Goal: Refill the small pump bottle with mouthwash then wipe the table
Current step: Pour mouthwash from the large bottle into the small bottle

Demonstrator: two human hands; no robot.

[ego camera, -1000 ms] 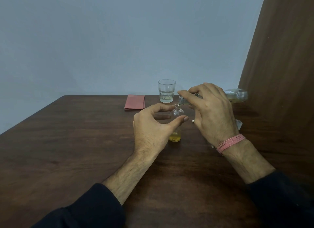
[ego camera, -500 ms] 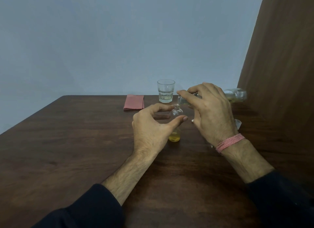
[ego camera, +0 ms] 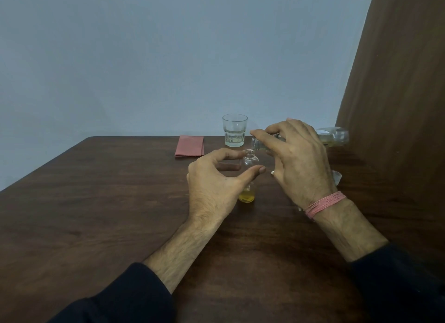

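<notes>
I saw the left hand [ego camera: 212, 185] pinching the small bottle [ego camera: 249, 168] upright on the counter [ego camera: 96, 214], right hand [ego camera: 296, 159] gripping the tilted mouthwash bottle [ego camera: 333, 136], its mouth just over the small one's neck.

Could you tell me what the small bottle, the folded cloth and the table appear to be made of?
Small bottle: clear glass or hard plastic, glossy; yellow liquid shows through its base. Folded cloth: matte pink woven fabric, judging by its soft creased edges. Table: dark wood or wood-look laminate, with visible grain and a faint sheen.
</notes>
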